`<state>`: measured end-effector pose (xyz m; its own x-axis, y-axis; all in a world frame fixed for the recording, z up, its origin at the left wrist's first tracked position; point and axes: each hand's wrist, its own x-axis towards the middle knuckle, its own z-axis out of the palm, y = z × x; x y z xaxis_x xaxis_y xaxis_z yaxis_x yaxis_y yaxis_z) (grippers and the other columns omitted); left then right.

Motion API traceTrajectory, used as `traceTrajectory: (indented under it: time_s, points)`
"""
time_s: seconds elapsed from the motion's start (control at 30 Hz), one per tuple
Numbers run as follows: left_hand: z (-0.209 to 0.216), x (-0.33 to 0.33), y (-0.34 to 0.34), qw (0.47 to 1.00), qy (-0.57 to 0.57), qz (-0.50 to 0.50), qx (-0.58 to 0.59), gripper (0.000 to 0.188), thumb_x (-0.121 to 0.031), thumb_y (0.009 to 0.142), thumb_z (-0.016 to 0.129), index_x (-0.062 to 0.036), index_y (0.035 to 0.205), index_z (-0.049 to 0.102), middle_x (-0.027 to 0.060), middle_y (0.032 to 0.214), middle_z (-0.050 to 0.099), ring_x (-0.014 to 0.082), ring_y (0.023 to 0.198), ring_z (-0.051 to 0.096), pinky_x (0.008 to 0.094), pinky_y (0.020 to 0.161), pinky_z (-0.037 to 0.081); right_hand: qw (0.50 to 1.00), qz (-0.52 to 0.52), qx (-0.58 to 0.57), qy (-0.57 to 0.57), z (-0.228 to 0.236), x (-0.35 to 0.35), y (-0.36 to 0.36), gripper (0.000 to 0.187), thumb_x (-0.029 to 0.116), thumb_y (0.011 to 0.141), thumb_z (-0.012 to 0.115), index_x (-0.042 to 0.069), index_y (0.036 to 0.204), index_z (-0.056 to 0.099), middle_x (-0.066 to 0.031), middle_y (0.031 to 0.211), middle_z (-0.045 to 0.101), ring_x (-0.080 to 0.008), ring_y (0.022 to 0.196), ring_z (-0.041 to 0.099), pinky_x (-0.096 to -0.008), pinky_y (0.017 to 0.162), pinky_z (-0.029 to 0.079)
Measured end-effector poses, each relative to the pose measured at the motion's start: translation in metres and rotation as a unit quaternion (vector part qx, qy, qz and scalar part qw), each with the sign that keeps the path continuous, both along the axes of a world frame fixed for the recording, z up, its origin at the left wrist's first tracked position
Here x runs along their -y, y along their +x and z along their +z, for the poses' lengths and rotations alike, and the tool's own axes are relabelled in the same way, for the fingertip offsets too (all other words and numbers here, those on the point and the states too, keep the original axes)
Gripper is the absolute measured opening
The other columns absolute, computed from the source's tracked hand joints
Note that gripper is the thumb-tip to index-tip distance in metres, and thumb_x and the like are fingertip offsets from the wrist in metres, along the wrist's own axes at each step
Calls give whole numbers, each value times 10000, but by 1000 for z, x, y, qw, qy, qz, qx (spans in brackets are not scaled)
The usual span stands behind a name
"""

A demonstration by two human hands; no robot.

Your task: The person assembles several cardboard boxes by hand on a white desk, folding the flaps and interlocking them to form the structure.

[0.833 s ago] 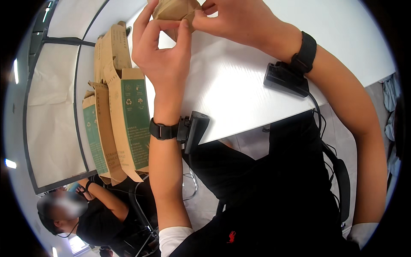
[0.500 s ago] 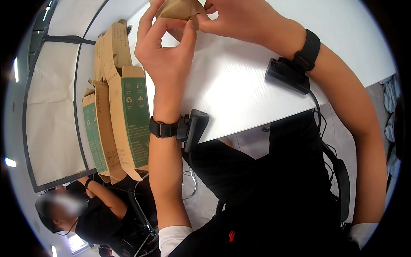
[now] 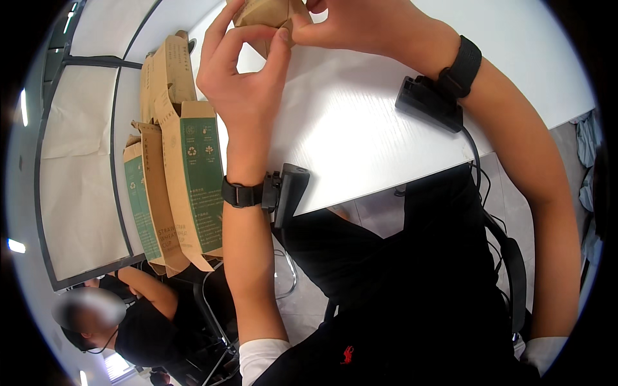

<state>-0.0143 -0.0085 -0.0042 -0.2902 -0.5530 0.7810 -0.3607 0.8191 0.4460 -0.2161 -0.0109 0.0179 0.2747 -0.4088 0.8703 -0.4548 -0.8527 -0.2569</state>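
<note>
At the top edge of the head view, a brown kraft-cardboard piece point(image 3: 265, 14) with folded faces is held above the white table; its upper part is cut off. My left hand point(image 3: 243, 74) grips it from the left, thumb and forefinger meeting at its near edge. From the right, my right hand point(image 3: 351, 27) is closed on it, with the thumb pressed against its side and the other fingertips partly out of view. Each wrist wears a black strap with a small black device, the left one point(image 3: 290, 193) close to the table edge.
Several opened brown-and-green cardboard boxes point(image 3: 201, 167) stand along the table's left side, beside a pale framed partition point(image 3: 80, 161). The white tabletop point(image 3: 347, 128) ends just before my lap. A black cable point(image 3: 477, 154) hangs from the right wrist device. Another person point(image 3: 145, 321) sits at lower left.
Both hands have shifted very slightly left. The cardboard piece has turned a little between my fingers, showing its faces differently. The other person's arm has moved slightly.
</note>
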Motion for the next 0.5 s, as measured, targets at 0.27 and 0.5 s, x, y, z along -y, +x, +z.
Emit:
traceTrajectory:
  time_s: [0.27,0.5]
  points:
    - [1,-1,-2,999,-8,4,-51,112,-10,869,800,48,918,718,230,1390,598,292,1254,622,387,962,595,999,33,7,8,1,1,0,249,59,748,767,10,899,575,-132,830,571,-251,632,592,-334,556,486]
    - [1,-4,0,996,9,-13,-85,210,34,883,742,32,1061,631,215,1436,556,299,1290,584,424,1039,561,993,95,37,56,-4,0,8,256,64,784,746,9,980,590,-142,969,595,-264,689,621,-342,608,516]
